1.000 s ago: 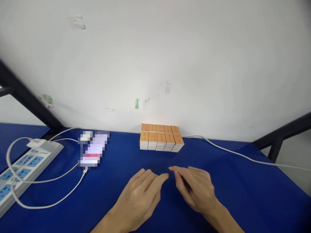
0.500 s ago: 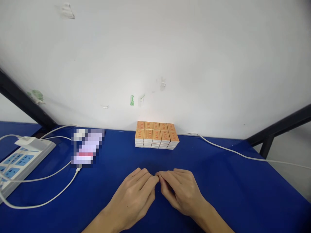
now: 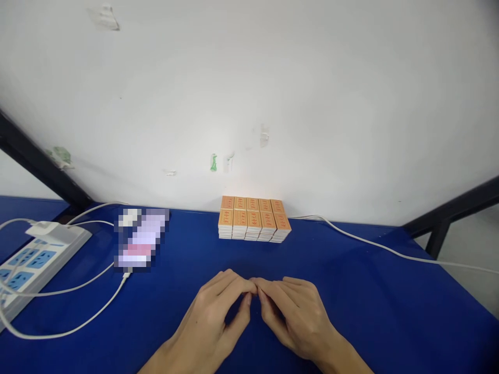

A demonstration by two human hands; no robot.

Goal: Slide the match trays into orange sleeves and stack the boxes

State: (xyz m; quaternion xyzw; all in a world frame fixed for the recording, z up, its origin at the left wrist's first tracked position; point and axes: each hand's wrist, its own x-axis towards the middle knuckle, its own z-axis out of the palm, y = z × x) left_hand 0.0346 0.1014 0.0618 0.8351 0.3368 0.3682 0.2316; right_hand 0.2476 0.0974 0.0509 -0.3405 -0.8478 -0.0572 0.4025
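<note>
My left hand point(image 3: 212, 322) and my right hand point(image 3: 296, 317) rest on the blue table point(image 3: 390, 306), close to the front edge. Their fingertips meet in the middle. Each hand is arched, with the thumb drawn up against the fingers in a pinch. Whatever sits between the fingertips is too small to make out. A block of orange-topped matchboxes point(image 3: 253, 221), stacked several layers high in two rows, stands against the white wall, a short way beyond my hands.
A white power strip point(image 3: 35, 254) with blue sockets lies at the left edge, with white cables looping from it. One cable runs to a blurred-out phone point(image 3: 142, 239). Another white cable point(image 3: 370, 244) trails off to the right. Black frame bars point(image 3: 448, 208) slant at both sides.
My hands have come together: the gap between the fingertips has closed. The left hand's palm has lifted from flat into an arch, with the thumb now pinching up. The view has shifted slightly.
</note>
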